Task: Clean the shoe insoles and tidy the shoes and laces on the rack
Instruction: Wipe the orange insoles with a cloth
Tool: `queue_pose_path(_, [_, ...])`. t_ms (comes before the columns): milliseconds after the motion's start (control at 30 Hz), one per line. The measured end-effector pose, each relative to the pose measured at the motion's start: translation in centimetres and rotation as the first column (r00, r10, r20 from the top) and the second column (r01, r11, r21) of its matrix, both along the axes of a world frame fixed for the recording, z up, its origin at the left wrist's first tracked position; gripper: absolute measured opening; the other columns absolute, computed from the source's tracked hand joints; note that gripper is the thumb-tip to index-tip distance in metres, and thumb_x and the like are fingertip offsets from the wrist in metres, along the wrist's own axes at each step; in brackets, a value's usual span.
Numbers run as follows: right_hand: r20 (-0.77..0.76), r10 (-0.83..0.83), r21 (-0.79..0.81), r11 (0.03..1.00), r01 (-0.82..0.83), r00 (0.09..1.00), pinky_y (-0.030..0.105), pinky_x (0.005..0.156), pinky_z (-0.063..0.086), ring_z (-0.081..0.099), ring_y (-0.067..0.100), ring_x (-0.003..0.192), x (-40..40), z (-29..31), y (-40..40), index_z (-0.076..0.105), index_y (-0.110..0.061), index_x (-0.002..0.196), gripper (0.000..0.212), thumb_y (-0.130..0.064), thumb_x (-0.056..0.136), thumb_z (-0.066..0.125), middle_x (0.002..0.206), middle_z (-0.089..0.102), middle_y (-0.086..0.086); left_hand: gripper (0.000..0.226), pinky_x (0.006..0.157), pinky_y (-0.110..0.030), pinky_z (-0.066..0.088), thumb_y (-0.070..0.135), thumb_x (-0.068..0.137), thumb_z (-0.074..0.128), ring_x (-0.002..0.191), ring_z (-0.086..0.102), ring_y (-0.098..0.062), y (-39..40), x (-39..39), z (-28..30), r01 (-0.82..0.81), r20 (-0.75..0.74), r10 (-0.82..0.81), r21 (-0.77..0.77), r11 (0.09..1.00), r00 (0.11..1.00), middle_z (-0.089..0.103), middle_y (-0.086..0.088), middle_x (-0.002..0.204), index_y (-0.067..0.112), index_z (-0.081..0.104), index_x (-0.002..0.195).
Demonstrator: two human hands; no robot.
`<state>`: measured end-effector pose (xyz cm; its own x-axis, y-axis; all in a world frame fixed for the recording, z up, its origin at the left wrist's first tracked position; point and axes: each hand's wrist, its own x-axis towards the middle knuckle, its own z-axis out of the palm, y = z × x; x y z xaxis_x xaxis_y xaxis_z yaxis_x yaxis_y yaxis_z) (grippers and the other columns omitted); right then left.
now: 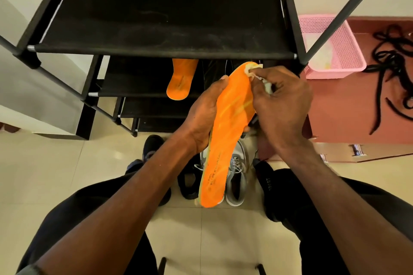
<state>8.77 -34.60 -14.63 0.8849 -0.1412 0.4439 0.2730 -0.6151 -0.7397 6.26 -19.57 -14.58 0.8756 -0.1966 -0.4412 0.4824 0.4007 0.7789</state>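
The left hand (202,114) grips the long orange foam insole (225,134) by its side edge, above the shoes on the floor. The right hand (282,105) pinches a small pale cloth (257,70) against the toe end. For a good clean, I think it should wipe in long strokes toward the heel, holding the insole steady.
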Motion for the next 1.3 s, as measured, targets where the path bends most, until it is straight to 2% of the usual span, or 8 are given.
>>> queue_pose_path(133, [0.019, 0.277, -0.033, 0.961, -0.276, 0.961, 0.038, 0.081, 0.061, 0.074, 0.008, 0.095, -1.6, -0.1, 1.5, 0.082, -0.017, 0.105, 0.020, -0.008, 0.090, 0.072, 0.106, 0.078, -0.007, 0.041, 0.078, -0.040, 0.060, 0.042, 0.109, 0.043, 0.085, 0.071, -0.022, 0.3, 0.1, -0.2, -0.056, 0.005, 0.056, -0.061, 0.997, 0.998, 0.072, -0.009, 0.092, 0.015, 0.073, 0.104])
queue_pose_path(267, [0.009, 0.033, 0.003, 0.999, -0.033, 0.999, 0.039, 0.080, 0.061, 0.073, 0.006, 0.092, -0.3, -0.1, 0.4, 0.083, -0.022, 0.105, 0.019, -0.016, 0.091, 0.072, 0.104, 0.078, -0.012, 0.042, 0.089, -0.058, 0.056, 0.046, 0.108, 0.042, 0.094, 0.071, -0.036, 0.0, 0.2, -0.2, -0.017, 0.009, 0.017, 0.014, 1.000, 1.000, 0.074, -0.018, 0.105, 0.014, 0.065, 0.122])
queue_pose_path(400, [0.042, 0.257, -0.009, 0.966, -0.257, 0.966, 0.035, 0.081, 0.062, 0.074, 0.007, 0.094, -1.4, 0.0, 1.5, 0.083, -0.014, 0.105, 0.019, -0.006, 0.091, 0.073, 0.105, 0.078, -0.005, 0.045, 0.065, -0.034, 0.061, 0.038, 0.110, 0.040, 0.073, 0.072, -0.016, -0.1, 0.1, -0.1, -0.058, 0.020, 0.058, -0.027, 0.998, 0.998, 0.073, -0.004, 0.080, 0.021, 0.078, 0.091])
queue_pose_path(533, [0.001, 0.034, -0.019, 0.999, -0.034, 0.999, 0.036, 0.080, 0.061, 0.073, 0.006, 0.091, -0.3, -0.1, 0.3, 0.083, -0.021, 0.106, 0.019, -0.015, 0.092, 0.072, 0.105, 0.078, -0.011, 0.042, 0.072, -0.046, 0.061, 0.044, 0.109, 0.040, 0.082, 0.072, -0.026, -0.3, 0.1, -0.1, 0.006, 0.004, -0.006, -0.013, 1.000, 1.000, 0.075, -0.013, 0.097, 0.013, 0.065, 0.122])
queue_pose_path(833, [0.014, 0.070, 0.039, 0.997, -0.071, 0.997, 0.034, 0.081, 0.061, 0.072, 0.004, 0.091, -0.4, -0.2, 0.9, 0.083, -0.017, 0.104, 0.018, -0.012, 0.090, 0.071, 0.103, 0.077, -0.010, 0.046, 0.079, -0.043, 0.060, 0.045, 0.109, 0.044, 0.085, 0.072, -0.024, 0.0, 0.2, -0.4, -0.037, -0.012, 0.036, -0.049, 0.998, 0.999, 0.073, -0.011, 0.094, 0.006, 0.064, 0.123])
queue_pose_path(967, [-0.003, 0.294, -0.076, 0.953, -0.293, 0.956, 0.038, 0.077, 0.061, 0.074, 0.008, 0.094, -2.0, 0.0, 2.3, 0.083, -0.019, 0.104, 0.020, -0.011, 0.089, 0.072, 0.106, 0.078, -0.009, 0.045, 0.072, -0.033, 0.060, 0.043, 0.109, 0.039, 0.080, 0.072, -0.020, 0.3, 0.3, 0.1, -0.053, -0.045, 0.047, -0.145, 0.988, 0.998, 0.072, -0.010, 0.087, 0.010, 0.068, 0.103])
queue_pose_path(1133, [-0.038, -0.035, -0.082, 0.996, 0.031, 0.999, 0.039, 0.078, 0.060, 0.072, 0.008, 0.088, -0.1, -0.1, 0.4, 0.083, -0.022, 0.104, 0.021, -0.018, 0.089, 0.068, 0.104, 0.077, -0.012, 0.047, 0.088, -0.057, 0.052, 0.049, 0.106, 0.047, 0.093, 0.065, -0.042, 0.0, 0.5, 0.1, -0.068, -0.025, 0.066, -0.071, 0.995, 0.997, 0.070, -0.028, 0.113, 0.011, 0.060, 0.130])
queue_pose_path(1300, [0.022, 0.222, -0.133, 0.967, -0.217, 0.975, 0.039, 0.073, 0.060, 0.073, 0.011, 0.088, -1.9, -0.3, 1.2, 0.083, -0.017, 0.104, 0.017, -0.013, 0.091, 0.071, 0.105, 0.077, -0.009, 0.041, 0.077, -0.042, 0.061, 0.043, 0.109, 0.043, 0.082, 0.072, -0.023, 0.4, 0.6, 0.0, -0.071, -0.029, 0.069, -0.069, 0.995, 0.997, 0.074, -0.012, 0.090, 0.011, 0.067, 0.111])
